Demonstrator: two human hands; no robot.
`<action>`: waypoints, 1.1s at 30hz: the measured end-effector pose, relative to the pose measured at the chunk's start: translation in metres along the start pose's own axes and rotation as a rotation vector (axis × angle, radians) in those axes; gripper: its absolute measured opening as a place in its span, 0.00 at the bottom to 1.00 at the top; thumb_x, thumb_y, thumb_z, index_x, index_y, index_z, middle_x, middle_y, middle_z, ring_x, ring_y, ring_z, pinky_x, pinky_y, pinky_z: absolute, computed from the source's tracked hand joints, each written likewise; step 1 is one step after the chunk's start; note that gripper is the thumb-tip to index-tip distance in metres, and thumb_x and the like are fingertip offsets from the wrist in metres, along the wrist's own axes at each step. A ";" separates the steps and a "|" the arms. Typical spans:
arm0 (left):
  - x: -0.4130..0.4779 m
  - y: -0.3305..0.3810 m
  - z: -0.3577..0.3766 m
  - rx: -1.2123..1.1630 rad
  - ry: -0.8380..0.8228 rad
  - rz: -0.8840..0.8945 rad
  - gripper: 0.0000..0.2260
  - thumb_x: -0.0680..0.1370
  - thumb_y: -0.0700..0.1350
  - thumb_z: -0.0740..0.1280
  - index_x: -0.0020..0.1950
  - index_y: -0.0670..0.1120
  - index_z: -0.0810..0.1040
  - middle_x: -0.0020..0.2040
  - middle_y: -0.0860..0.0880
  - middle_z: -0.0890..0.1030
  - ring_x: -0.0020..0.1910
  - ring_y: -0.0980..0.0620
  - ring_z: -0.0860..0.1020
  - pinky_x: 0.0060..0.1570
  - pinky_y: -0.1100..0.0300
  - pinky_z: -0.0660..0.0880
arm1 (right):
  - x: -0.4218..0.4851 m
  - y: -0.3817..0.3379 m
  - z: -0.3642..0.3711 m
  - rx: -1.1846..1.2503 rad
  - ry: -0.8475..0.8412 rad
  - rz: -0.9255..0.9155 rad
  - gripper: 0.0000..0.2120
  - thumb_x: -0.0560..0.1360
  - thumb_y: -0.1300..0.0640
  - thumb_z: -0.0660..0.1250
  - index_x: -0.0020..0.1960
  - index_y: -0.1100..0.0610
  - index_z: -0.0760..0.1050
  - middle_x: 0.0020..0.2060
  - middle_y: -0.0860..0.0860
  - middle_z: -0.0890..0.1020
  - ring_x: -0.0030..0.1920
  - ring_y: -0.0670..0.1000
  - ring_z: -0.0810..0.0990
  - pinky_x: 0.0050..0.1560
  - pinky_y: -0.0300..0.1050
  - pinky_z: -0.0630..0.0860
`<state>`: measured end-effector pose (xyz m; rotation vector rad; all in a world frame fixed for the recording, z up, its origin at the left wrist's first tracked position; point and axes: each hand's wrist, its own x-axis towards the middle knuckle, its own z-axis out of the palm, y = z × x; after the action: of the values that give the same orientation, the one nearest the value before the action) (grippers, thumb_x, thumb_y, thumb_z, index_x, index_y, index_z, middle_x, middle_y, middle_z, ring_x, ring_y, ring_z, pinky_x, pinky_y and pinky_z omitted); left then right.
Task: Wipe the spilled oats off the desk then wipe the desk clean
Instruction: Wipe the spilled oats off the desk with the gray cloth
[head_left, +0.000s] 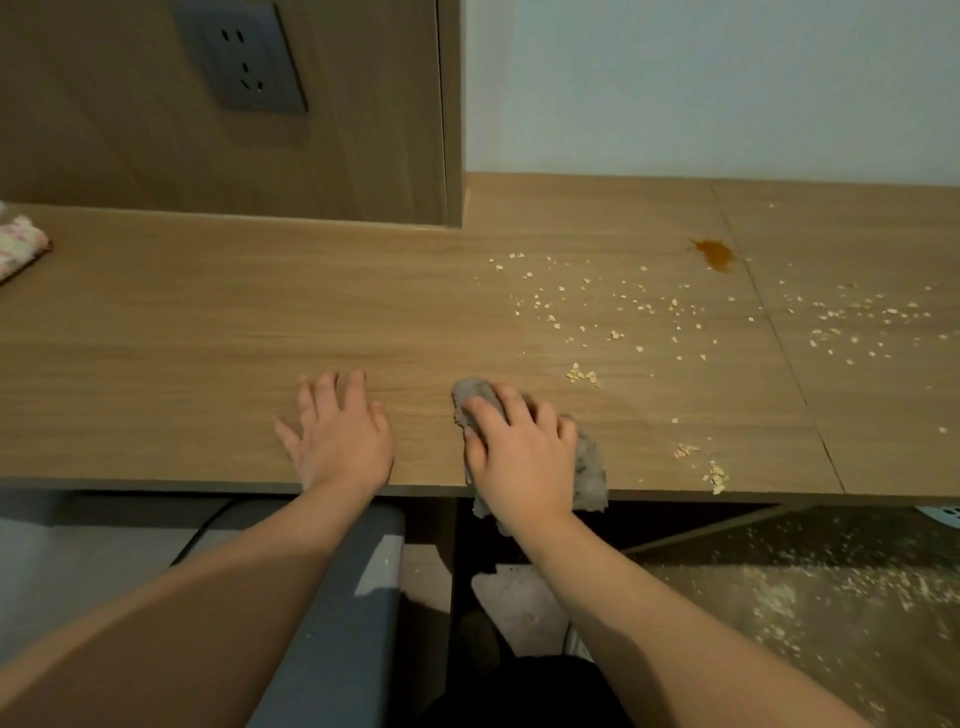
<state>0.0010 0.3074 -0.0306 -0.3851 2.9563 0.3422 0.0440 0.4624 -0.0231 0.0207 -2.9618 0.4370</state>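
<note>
Cloth (589, 467) overhangs desk (208, 338) edge under right hand (519, 457).

We see the bench (208, 338) as pale wood-grain board, smooth and mostly matt, with a faint sheen near its middle and a thin seam running through the right part. The upright panel (130, 156) behind it has the same wood-grain look, a shade darker. The socket (244, 57) on it is grey plastic with a satin face. The wall (727, 78) is smooth, pale and matt (painted, as far as we can tell). The grey cloth (589, 467) looks soft and fuzzy, its surface pilled. The oats (582, 374) are dry, pale, dull flakes. The brown stain (716, 254) looks wet and slightly glossy. At the far left, a pink-and-white cloth (18, 244) looks nubbly, perhaps knitted. The floor (831, 597) is dark, speckled and faintly shiny.
</note>
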 end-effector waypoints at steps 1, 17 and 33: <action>0.001 0.001 0.000 0.004 0.002 0.001 0.21 0.82 0.50 0.49 0.75 0.52 0.57 0.77 0.49 0.53 0.76 0.47 0.47 0.71 0.38 0.46 | 0.002 0.010 0.000 -0.023 -0.001 -0.015 0.14 0.68 0.49 0.73 0.53 0.45 0.79 0.56 0.48 0.80 0.49 0.54 0.78 0.45 0.48 0.72; 0.044 0.035 0.004 0.067 -0.010 0.147 0.23 0.82 0.54 0.43 0.77 0.56 0.48 0.78 0.50 0.47 0.76 0.48 0.41 0.73 0.41 0.41 | 0.045 0.018 0.013 0.003 0.062 -0.038 0.19 0.68 0.53 0.71 0.59 0.47 0.77 0.57 0.50 0.79 0.51 0.56 0.77 0.47 0.49 0.71; 0.048 0.036 0.005 0.075 -0.020 0.104 0.22 0.82 0.53 0.45 0.77 0.58 0.48 0.78 0.52 0.46 0.76 0.49 0.42 0.72 0.44 0.41 | 0.105 0.005 0.029 0.007 0.076 -0.017 0.16 0.69 0.55 0.69 0.57 0.48 0.78 0.51 0.53 0.79 0.49 0.57 0.75 0.46 0.49 0.69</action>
<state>-0.0541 0.3310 -0.0363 -0.2183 2.9659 0.2448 -0.0639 0.4593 -0.0361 0.0298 -2.8834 0.4363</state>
